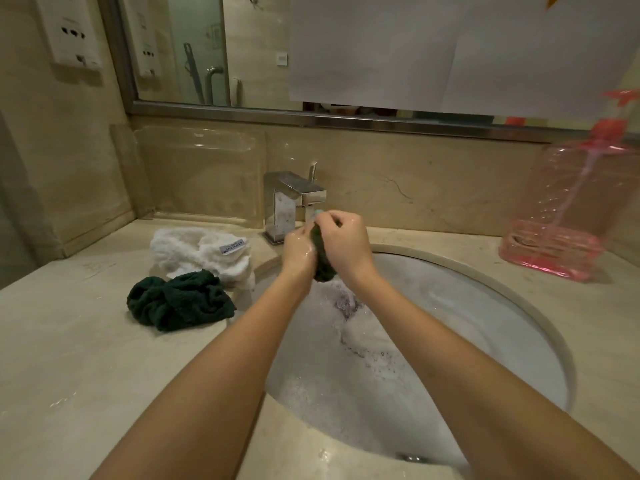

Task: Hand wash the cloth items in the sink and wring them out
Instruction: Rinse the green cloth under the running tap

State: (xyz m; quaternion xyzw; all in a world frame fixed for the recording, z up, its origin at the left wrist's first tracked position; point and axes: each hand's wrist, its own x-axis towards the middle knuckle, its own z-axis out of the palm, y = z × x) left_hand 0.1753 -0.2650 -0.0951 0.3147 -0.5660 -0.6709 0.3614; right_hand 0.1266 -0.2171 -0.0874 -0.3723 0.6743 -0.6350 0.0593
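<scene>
Both my hands hold a small dark green cloth (322,260) above the back of the sink (540,327), just under the faucet spout (300,197). My left hand (298,249) grips its left side and my right hand (341,242) grips the top and right side, so the cloth hangs bunched between them. The basin holds soapy, foamy water with a pale cloth (360,332) lying in it. On the counter to the left lie a crumpled dark green cloth (180,299) and a white towel (204,252) behind it.
A large pink pump bottle (568,213) stands on the counter at the right. A mirror with white paper sheets (450,50) over it runs along the back wall. A clear plastic holder (197,174) leans at the back left.
</scene>
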